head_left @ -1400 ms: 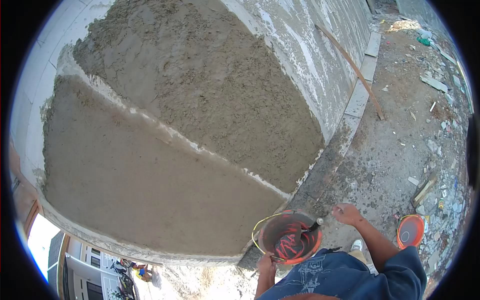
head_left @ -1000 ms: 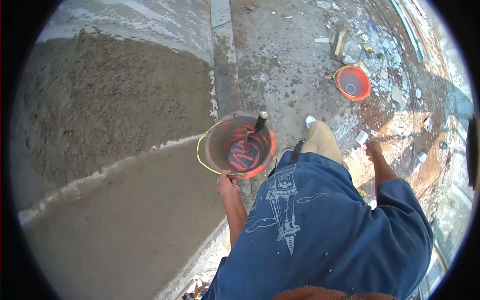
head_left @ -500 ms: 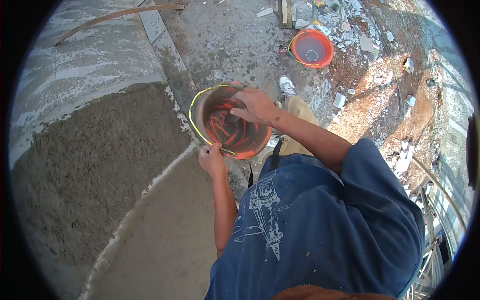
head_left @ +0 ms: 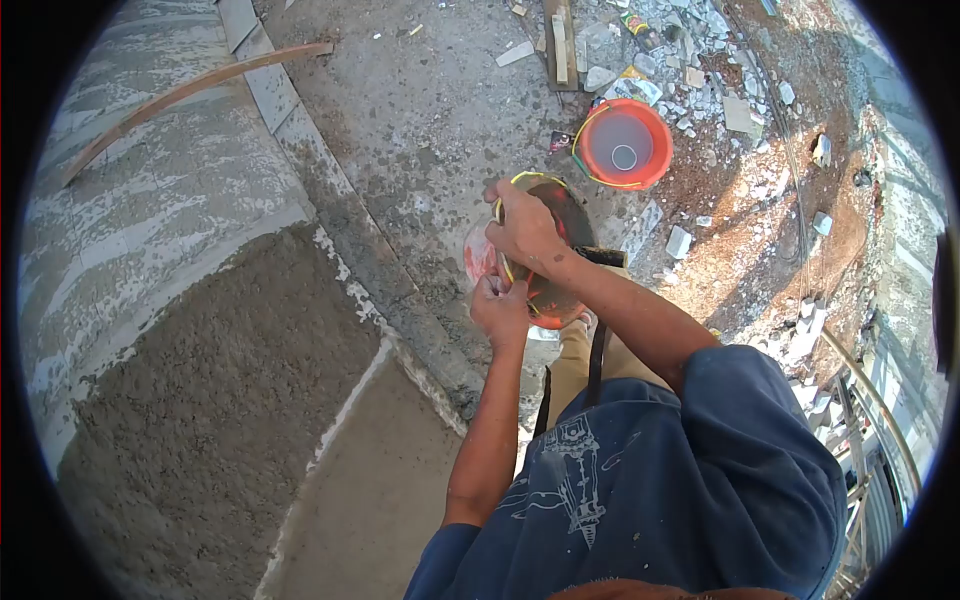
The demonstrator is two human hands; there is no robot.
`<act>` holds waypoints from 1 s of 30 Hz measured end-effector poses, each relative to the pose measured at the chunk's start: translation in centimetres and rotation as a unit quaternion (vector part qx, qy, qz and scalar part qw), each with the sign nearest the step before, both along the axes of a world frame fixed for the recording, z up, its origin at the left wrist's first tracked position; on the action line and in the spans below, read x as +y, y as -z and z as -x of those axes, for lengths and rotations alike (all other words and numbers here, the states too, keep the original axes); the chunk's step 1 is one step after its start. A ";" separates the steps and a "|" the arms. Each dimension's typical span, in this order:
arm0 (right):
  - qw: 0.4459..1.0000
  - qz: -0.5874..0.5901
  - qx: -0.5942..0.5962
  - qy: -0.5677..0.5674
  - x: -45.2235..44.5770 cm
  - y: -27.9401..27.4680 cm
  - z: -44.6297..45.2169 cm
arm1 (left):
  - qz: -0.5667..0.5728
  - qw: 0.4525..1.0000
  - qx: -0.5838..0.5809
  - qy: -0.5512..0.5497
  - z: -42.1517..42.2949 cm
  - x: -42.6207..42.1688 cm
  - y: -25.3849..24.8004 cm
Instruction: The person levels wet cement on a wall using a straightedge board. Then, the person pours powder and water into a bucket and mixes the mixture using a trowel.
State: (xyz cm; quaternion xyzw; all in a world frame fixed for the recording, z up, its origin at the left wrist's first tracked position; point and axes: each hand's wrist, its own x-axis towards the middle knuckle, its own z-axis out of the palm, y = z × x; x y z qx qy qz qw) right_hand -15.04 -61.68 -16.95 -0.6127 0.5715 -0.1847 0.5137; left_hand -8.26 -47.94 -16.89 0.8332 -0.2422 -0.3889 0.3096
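Outdoor building site; partly plastered wall (head_left: 230, 400), leaning plank (head_left: 200, 84), scattered rubble (head_left: 738, 114), sunlit bare earth (head_left: 742, 256)

Bucket (head_left: 577, 226), one, round, orange-red. Inside grimed with grey, red showing through in streaks. Outer wall paler, pinkish, exposed on the side toward the plastered wall. Fitted with a thin yellow handle (head_left: 540, 175), lying close along the rim. Tipped over on a slant, mouth turned away from the plastered wall. Held at the rim by left hand (head_left: 500, 310) and right hand (head_left: 530, 232), both on the same side. Dark tool handle (head_left: 600, 257) at the opposite edge; remainder hidden.
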 end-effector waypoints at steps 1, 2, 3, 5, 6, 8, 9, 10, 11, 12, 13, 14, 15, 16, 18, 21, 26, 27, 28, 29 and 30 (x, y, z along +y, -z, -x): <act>1.000 0.000 0.012 0.015 -1.1 1.3 0.1 | 0.000 1.000 0.021 -0.011 0.4 -0.7 1.2; 0.999 -0.043 -0.013 0.027 -2.4 2.6 0.2 | 0.002 0.999 0.041 -0.024 0.7 -1.3 2.1; 0.997 -0.060 -0.007 0.050 -3.7 3.6 0.3 | 0.005 0.997 0.060 -0.038 1.0 -1.7 3.1; 0.992 -0.089 0.004 0.094 -6.3 5.1 0.5 | 0.025 0.996 0.053 -0.072 1.1 -0.9 3.2; 0.991 -0.103 0.015 0.089 -7.1 6.0 0.8 | 0.031 0.993 0.061 -0.096 1.1 0.5 3.1; 0.990 -0.121 0.031 0.069 -8.7 8.6 1.2 | -0.123 0.988 0.064 -0.068 0.4 3.0 -0.1; 0.990 -0.125 0.035 0.054 -9.9 10.1 1.0 | -0.167 0.983 0.065 -0.037 -0.1 7.4 1.2; 0.992 -0.101 0.065 0.025 -10.0 13.6 1.0 | -0.219 0.971 0.078 -0.056 0.2 9.3 -0.5; 0.993 -0.076 0.094 -0.001 -9.8 17.2 1.2 | -0.267 0.961 0.064 -0.040 0.5 13.2 -0.6; 0.991 -0.098 0.087 -0.034 -10.3 18.8 1.6 | -0.331 0.943 0.045 0.008 1.1 18.5 0.2; 0.987 -0.119 0.081 -0.066 -10.8 19.9 1.9 | -0.409 0.896 0.151 0.079 1.1 23.7 0.8; 0.979 -0.126 0.130 -0.089 -11.3 20.6 1.7 | -0.478 0.858 0.153 0.110 3.0 33.5 3.7; 0.969 -0.132 0.180 -0.108 -11.8 21.4 1.6 | -0.533 0.817 0.186 0.116 3.6 35.7 3.9; 0.970 -0.083 0.176 -0.145 -12.5 23.2 2.2 | -0.537 0.817 0.197 0.070 3.2 34.7 3.0; 0.967 0.016 0.172 -0.188 -13.9 27.1 3.3 | -0.533 0.818 0.214 -0.014 2.6 32.4 1.5; 0.947 0.046 0.236 -0.214 -15.4 26.4 3.3 | -0.478 0.846 0.216 -0.094 1.8 28.9 0.9; 0.944 -0.003 0.204 -0.260 -13.2 21.6 4.7 | -0.348 0.899 0.204 -0.169 -0.7 21.8 -0.2; 0.944 0.004 0.217 -0.247 -11.7 20.0 4.7 | -0.324 0.907 0.202 -0.179 -1.4 20.6 -0.7; 0.950 -0.022 0.208 -0.233 -10.4 19.1 5.5 | -0.303 0.913 0.199 -0.187 -2.2 19.6 -1.3; 0.936 -0.032 0.240 -0.254 -9.2 18.3 5.9 | -0.282 0.919 0.199 -0.192 -3.4 18.6 -2.0; 0.926 -0.009 0.252 -0.282 -7.5 20.2 7.3 | -0.269 0.923 0.194 -0.197 -4.3 17.9 -2.4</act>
